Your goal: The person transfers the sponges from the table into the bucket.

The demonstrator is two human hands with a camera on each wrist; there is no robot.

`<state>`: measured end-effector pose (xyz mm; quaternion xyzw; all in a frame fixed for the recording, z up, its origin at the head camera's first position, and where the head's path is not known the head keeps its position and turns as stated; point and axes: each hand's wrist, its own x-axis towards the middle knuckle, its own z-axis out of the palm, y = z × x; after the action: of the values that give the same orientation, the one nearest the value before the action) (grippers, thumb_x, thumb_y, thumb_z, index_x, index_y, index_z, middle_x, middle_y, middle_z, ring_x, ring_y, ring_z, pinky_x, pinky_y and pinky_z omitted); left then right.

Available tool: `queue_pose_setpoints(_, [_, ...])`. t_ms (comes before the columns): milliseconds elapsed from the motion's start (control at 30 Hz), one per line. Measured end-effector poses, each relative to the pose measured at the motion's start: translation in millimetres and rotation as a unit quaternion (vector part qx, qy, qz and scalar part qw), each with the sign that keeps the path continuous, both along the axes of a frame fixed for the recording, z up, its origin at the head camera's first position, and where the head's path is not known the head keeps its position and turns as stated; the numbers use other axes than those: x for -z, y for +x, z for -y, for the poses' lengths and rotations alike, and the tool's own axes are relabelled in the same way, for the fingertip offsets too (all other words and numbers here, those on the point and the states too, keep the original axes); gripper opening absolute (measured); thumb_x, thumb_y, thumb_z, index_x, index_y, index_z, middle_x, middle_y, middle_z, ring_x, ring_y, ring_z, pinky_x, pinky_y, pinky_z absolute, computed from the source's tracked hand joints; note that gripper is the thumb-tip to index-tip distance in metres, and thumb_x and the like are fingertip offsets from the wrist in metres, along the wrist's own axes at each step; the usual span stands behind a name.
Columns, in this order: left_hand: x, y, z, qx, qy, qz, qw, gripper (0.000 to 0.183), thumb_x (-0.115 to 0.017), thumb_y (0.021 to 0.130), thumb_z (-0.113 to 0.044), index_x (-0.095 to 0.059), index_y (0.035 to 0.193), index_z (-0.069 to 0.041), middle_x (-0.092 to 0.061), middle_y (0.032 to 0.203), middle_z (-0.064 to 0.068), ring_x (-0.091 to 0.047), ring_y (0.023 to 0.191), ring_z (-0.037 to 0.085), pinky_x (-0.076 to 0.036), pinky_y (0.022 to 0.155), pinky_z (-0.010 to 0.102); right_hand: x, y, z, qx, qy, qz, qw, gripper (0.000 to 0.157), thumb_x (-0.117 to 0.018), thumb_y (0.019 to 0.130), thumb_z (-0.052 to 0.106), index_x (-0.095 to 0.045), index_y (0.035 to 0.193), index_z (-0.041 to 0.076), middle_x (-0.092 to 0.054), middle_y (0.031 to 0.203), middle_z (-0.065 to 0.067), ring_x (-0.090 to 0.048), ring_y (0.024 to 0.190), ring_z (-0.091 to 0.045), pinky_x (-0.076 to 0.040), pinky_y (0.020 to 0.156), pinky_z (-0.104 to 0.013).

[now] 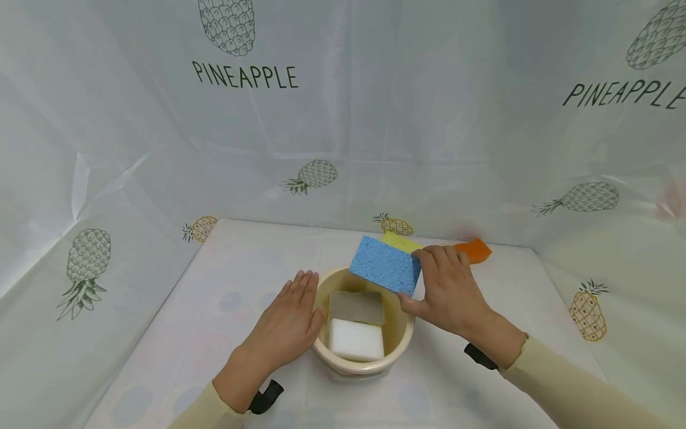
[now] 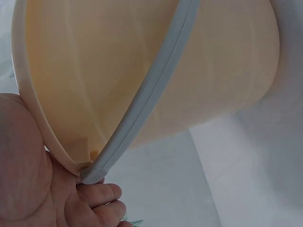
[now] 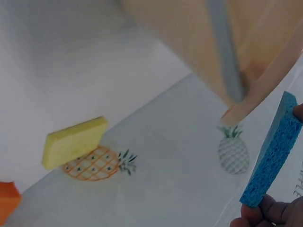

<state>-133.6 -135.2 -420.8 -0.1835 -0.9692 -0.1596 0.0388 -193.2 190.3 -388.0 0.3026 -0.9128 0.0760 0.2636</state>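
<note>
A blue sponge [image 1: 384,266] is pinched at its right end by my right hand [image 1: 452,292], above the right rim of a cream bucket [image 1: 396,351]. In the right wrist view the same blue sponge [image 3: 272,153] appears edge-on between thumb and fingers, apart from the bucket. Inside the bucket lie a white sponge [image 1: 356,339] and a grey-brown sponge [image 1: 356,307] behind it. My left hand [image 1: 289,319] rests against the bucket's left rim with fingers straight. In the left wrist view its palm lies by the rim where the grey handle [image 2: 147,94] joins.
Behind the bucket a yellow sponge [image 1: 402,241] lies near the table's back edge, partly hidden by the blue one. To its right is an orange piece [image 1: 474,250], partly behind my right hand. A pineapple-printed sheet [image 1: 343,119] rises around the table.
</note>
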Motion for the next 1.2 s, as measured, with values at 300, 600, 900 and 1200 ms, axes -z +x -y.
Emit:
queue_pose_setpoints(300, [0.7, -0.1, 0, 0.0, -0.002, 0.008, 1.0, 0.065, -0.043, 0.111, -0.032, -0.032, 0.162, 0.008, -0.033, 0.168, 0.025, -0.027, 0.16, 0.038, -0.026, 0.131, 0.052, 2.3, 8.8, 22, -0.052, 0.043, 0.075, 0.995, 0.067, -0.078, 0.08, 0.052, -0.063, 0.126, 0.004, -0.063, 0.123, -0.01, -0.053, 0.111, -0.029, -0.042, 0.089, -0.044])
queue_pose_setpoints(600, [1.3, -0.2, 0, -0.004, 0.004, 0.019, 0.9998, 0.066, -0.042, 0.112, -0.033, -0.029, 0.163, 0.006, -0.031, 0.17, 0.023, -0.024, 0.161, 0.036, -0.024, 0.132, 0.051, 5.1, 8.4, 37, -0.093, 0.124, 0.1, 0.983, 0.065, -0.076, 0.08, 0.057, -0.066, 0.121, 0.008, -0.064, 0.115, -0.004, -0.048, 0.104, -0.021, -0.039, 0.086, -0.037])
queue_pose_setpoints(900, [1.6, -0.4, -1, -0.005, 0.011, 0.016, 0.9998, 0.066, -0.046, 0.111, -0.032, -0.03, 0.163, 0.006, -0.032, 0.17, 0.023, -0.024, 0.161, 0.035, -0.024, 0.132, 0.051, 6.2, 6.7, 47, -0.074, 0.175, 0.118, 0.975, 0.062, -0.071, 0.081, 0.058, -0.069, 0.12, 0.009, -0.067, 0.116, -0.004, -0.049, 0.104, -0.023, -0.039, 0.086, -0.039])
queue_pose_setpoints(1200, [2.7, -0.5, -1, -0.006, 0.014, 0.017, 0.9997, 0.066, -0.044, 0.111, -0.033, -0.029, 0.163, 0.006, -0.032, 0.169, 0.023, -0.024, 0.161, 0.035, -0.024, 0.132, 0.051, 4.3, 8.9, 50, -0.06, 0.193, 0.115, 0.973, 0.059, -0.077, 0.082, 0.053, -0.073, 0.12, 0.009, -0.066, 0.112, -0.004, -0.048, 0.102, -0.023, -0.037, 0.082, -0.038])
